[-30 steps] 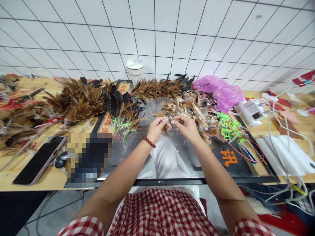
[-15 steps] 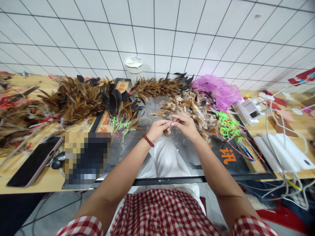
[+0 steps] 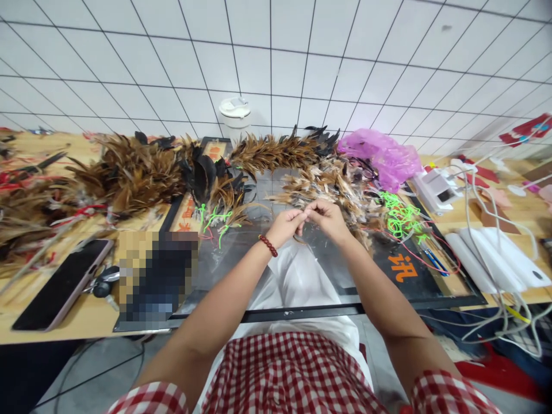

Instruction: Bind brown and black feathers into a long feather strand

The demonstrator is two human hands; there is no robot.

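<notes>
My left hand (image 3: 287, 224), with a dark red bead bracelet at the wrist, is closed in a pinch. A small brown feather (image 3: 298, 239) pokes out below its fingers. Fingertip to fingertip with it, my right hand (image 3: 326, 219) is pinched shut too; what lies between those fingers is too small to make out. Just beyond my hands spreads a pile of light brown feathers (image 3: 319, 183). To the left lie dark feather bunches (image 3: 211, 184) tied with bright green string (image 3: 215, 217).
A long brown feather strip (image 3: 276, 154) lies at the back near a white lidded cup (image 3: 235, 115). On the right are a purple plastic bag (image 3: 379, 158), tangled green string (image 3: 401, 217), pens (image 3: 434, 261) and white devices with cables (image 3: 495, 259). A phone (image 3: 64, 284) lies left.
Both hands have shifted slightly to the right in the view and stay pinched together. The whole view has tilted a little; the things on the table look unchanged.
</notes>
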